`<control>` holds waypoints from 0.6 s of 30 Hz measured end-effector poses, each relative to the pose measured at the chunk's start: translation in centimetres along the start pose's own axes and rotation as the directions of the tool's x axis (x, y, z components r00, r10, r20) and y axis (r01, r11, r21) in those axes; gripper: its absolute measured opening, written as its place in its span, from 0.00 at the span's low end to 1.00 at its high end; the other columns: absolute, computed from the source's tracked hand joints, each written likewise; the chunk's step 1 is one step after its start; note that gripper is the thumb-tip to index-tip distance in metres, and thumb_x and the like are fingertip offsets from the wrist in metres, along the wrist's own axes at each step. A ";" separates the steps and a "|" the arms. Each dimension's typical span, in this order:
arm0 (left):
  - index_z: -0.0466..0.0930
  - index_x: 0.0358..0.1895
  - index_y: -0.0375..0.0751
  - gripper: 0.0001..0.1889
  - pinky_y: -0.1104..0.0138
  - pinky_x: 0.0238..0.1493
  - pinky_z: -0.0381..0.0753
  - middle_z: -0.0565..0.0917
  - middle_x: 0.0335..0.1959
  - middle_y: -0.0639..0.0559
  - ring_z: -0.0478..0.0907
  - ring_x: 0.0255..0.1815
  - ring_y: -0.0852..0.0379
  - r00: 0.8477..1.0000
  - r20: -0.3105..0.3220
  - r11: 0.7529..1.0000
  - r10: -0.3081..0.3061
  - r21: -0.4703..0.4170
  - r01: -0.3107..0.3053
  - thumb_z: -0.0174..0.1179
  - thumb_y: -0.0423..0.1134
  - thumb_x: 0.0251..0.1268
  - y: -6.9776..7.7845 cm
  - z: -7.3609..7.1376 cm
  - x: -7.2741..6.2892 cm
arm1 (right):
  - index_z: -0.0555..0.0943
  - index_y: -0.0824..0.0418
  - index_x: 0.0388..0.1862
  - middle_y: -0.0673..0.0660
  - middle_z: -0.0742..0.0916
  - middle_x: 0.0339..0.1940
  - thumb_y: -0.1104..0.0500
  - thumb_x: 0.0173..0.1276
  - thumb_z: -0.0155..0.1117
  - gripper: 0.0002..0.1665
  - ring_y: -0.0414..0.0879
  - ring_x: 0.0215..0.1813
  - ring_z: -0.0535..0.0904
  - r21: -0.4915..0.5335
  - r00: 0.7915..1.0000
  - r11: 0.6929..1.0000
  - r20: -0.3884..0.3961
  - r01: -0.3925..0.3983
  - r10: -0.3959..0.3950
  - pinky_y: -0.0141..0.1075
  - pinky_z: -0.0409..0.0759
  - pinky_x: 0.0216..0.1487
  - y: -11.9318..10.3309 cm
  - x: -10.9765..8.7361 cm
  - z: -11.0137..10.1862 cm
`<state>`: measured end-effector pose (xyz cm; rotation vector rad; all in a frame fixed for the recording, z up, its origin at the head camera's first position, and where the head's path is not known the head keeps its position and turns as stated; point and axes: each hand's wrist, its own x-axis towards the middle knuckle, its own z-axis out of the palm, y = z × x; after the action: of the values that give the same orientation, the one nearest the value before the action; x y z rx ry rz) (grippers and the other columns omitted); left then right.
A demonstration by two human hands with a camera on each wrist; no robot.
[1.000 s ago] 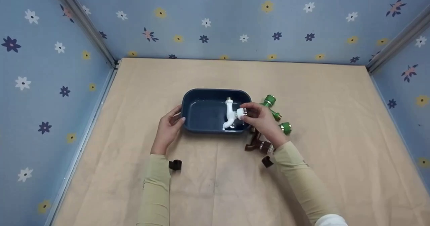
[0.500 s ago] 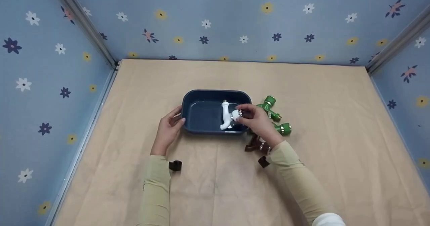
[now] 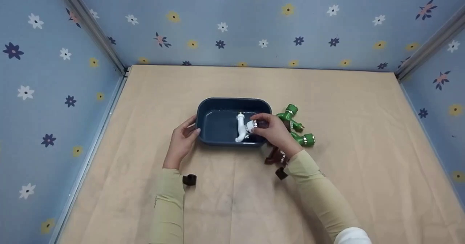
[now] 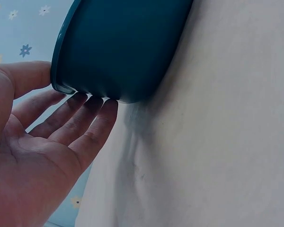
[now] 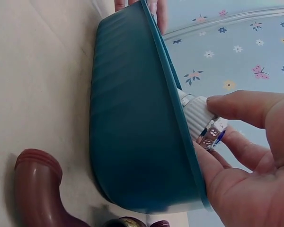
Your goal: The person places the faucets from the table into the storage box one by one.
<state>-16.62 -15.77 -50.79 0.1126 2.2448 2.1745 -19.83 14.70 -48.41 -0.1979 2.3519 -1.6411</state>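
A white faucet (image 3: 240, 127) with a ribbed knob (image 5: 197, 116) and a silvery collar is held by my right hand (image 3: 274, 131), which pinches the knob between thumb and fingers. The faucet's body overlaps the inside of a dark blue plastic bin (image 3: 218, 142), toward its right half. In the right wrist view, the bin's rim hides most of the faucet. At the bin's left end, my left hand (image 3: 180, 138) rests its fingertips on the outer wall, fingers fairly straight, thumb up at the rim (image 4: 58, 52).
Right of the bin lie green faucets (image 3: 307, 139) and a brown faucet (image 3: 273, 157), partly covered by my right hand and wrist. A beige cloth (image 3: 345, 109) covers the table. Flowered blue panels (image 3: 254, 26) stand around its back and sides.
My right hand has carried the white faucet leftward and slightly toward me, farther over the bin. More of the green faucets shows now. The left hand stays put against the bin.
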 end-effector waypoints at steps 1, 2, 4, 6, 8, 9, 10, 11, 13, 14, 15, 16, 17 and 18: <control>0.62 0.67 0.23 0.26 0.67 0.59 0.73 0.66 0.65 0.27 0.67 0.63 0.33 1.000 0.000 1.000 0.001 -0.002 -0.001 0.55 0.22 0.65 0.0 0.0 0.0 | 0.80 0.66 0.53 0.56 0.83 0.48 0.67 0.59 0.69 0.21 0.43 0.44 0.80 -0.001 1.000 1.000 0.002 -0.005 0.005 0.30 0.78 0.44 0.0 0.0 0.0; 0.61 0.67 0.22 0.26 0.67 0.59 0.73 0.66 0.65 0.27 0.67 0.63 0.33 1.000 0.001 1.000 0.001 0.000 -0.001 0.55 0.22 0.65 0.1 0.0 0.0 | 0.80 0.66 0.53 0.56 0.83 0.48 0.67 0.59 0.69 0.21 0.44 0.43 0.80 -0.004 1.000 1.000 0.005 -0.008 0.008 0.31 0.79 0.44 -0.1 0.1 0.1; 0.62 0.67 0.23 0.26 0.67 0.59 0.72 0.66 0.65 0.27 0.67 0.64 0.34 1.000 0.001 1.000 0.001 0.005 -0.001 0.55 0.22 0.65 0.0 0.0 0.1 | 0.80 0.67 0.52 0.57 0.83 0.48 0.67 0.59 0.69 0.21 0.44 0.43 0.80 -0.023 1.000 1.000 0.011 -0.005 0.005 0.31 0.78 0.44 -0.1 0.2 0.1; 0.62 0.67 0.23 0.26 0.67 0.60 0.72 0.66 0.65 0.27 0.67 0.64 0.34 1.000 0.003 1.000 0.005 0.007 -0.005 0.55 0.22 0.65 0.0 0.0 0.1 | 0.80 0.67 0.52 0.56 0.83 0.48 0.67 0.59 0.69 0.21 0.44 0.44 0.80 -0.049 1.000 0.999 0.011 0.000 0.000 0.32 0.78 0.45 -0.2 0.3 0.2; 0.62 0.67 0.23 0.26 0.67 0.59 0.73 0.66 0.65 0.27 0.67 0.63 0.34 1.000 0.003 1.000 0.005 0.006 -0.005 0.55 0.22 0.65 0.0 0.0 0.1 | 0.80 0.66 0.51 0.56 0.83 0.48 0.66 0.59 0.70 0.20 0.45 0.44 0.80 -0.063 1.000 0.998 0.014 0.001 0.000 0.33 0.78 0.46 -0.2 0.4 0.2; 0.62 0.67 0.23 0.26 0.68 0.59 0.73 0.66 0.65 0.27 0.67 0.63 0.34 1.000 0.001 1.000 0.004 0.004 -0.004 0.55 0.22 0.65 0.0 0.0 0.1 | 0.80 0.66 0.51 0.56 0.83 0.47 0.66 0.59 0.69 0.20 0.45 0.44 0.80 -0.068 1.000 0.998 0.014 0.000 0.001 0.33 0.78 0.46 -0.3 0.4 0.3; 0.61 0.67 0.23 0.26 0.68 0.58 0.74 0.66 0.64 0.26 0.67 0.63 0.33 1.000 0.001 1.000 0.003 -0.003 -0.003 0.54 0.21 0.65 0.0 0.1 0.1 | 0.80 0.66 0.51 0.56 0.83 0.47 0.66 0.59 0.69 0.20 0.45 0.44 0.80 -0.070 1.000 0.998 0.015 -0.002 0.003 0.33 0.78 0.45 -0.3 0.5 0.3; 0.61 0.67 0.22 0.27 0.68 0.58 0.74 0.66 0.64 0.26 0.67 0.63 0.33 1.000 0.000 1.000 0.002 -0.008 -0.002 0.54 0.21 0.65 -0.1 0.1 0.1 | 0.80 0.66 0.51 0.56 0.83 0.47 0.66 0.59 0.69 0.20 0.45 0.44 0.80 -0.069 1.000 0.998 0.015 -0.003 0.004 0.33 0.78 0.45 -0.3 0.5 0.3; 0.61 0.67 0.22 0.26 0.69 0.57 0.74 0.66 0.64 0.26 0.67 0.63 0.33 1.000 -0.002 1.000 0.001 -0.015 -0.001 0.54 0.20 0.65 -0.1 0.1 0.1 | 0.81 0.66 0.51 0.56 0.84 0.46 0.67 0.59 0.69 0.20 0.45 0.43 0.80 -0.063 1.000 0.998 0.012 -0.007 0.007 0.33 0.79 0.43 -0.3 0.6 0.4; 0.61 0.67 0.21 0.26 0.70 0.57 0.74 0.66 0.64 0.26 0.67 0.63 0.32 1.000 -0.003 1.000 0.002 -0.017 -0.002 0.53 0.20 0.65 -0.1 0.1 0.1 | 0.81 0.66 0.51 0.56 0.84 0.46 0.67 0.59 0.68 0.20 0.45 0.42 0.80 -0.063 1.000 0.998 0.010 -0.006 0.007 0.33 0.79 0.42 -0.4 0.6 0.5; 0.61 0.67 0.21 0.26 0.70 0.57 0.74 0.66 0.64 0.25 0.67 0.63 0.32 1.000 -0.003 1.000 0.003 -0.018 -0.003 0.53 0.20 0.65 -0.1 0.1 0.1 | 0.81 0.66 0.51 0.56 0.84 0.45 0.67 0.59 0.68 0.19 0.45 0.42 0.80 -0.066 1.000 0.998 0.007 -0.006 0.006 0.33 0.78 0.42 -0.4 0.6 0.5; 0.61 0.67 0.21 0.26 0.69 0.57 0.74 0.66 0.64 0.25 0.67 0.63 0.32 1.000 -0.003 1.000 0.005 -0.016 -0.005 0.53 0.20 0.65 -0.1 0.1 0.1 | 0.81 0.66 0.51 0.56 0.84 0.45 0.67 0.58 0.68 0.19 0.44 0.42 0.80 -0.069 1.000 0.998 0.005 -0.005 0.006 0.33 0.78 0.42 -0.3 0.7 0.6; 0.61 0.67 0.21 0.26 0.69 0.58 0.74 0.66 0.64 0.26 0.67 0.63 0.33 1.000 -0.003 1.000 0.004 -0.010 -0.004 0.53 0.20 0.65 -0.1 0.1 0.1 | 0.81 0.66 0.51 0.56 0.84 0.45 0.67 0.58 0.68 0.19 0.44 0.42 0.80 -0.069 1.000 0.998 0.005 -0.005 0.005 0.33 0.78 0.43 -0.4 0.7 0.6; 0.61 0.67 0.22 0.26 0.68 0.58 0.73 0.66 0.64 0.26 0.67 0.63 0.33 1.000 -0.003 1.000 0.003 -0.002 -0.003 0.53 0.20 0.65 -0.1 0.1 0.1 | 0.81 0.66 0.50 0.56 0.84 0.45 0.67 0.58 0.68 0.19 0.44 0.42 0.80 -0.068 1.000 0.998 0.005 -0.005 0.005 0.33 0.78 0.43 -0.4 0.8 0.7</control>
<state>-16.73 -15.65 -50.88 0.1122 2.2452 2.1801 -20.38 13.77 -48.40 -0.2092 2.4044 -1.5575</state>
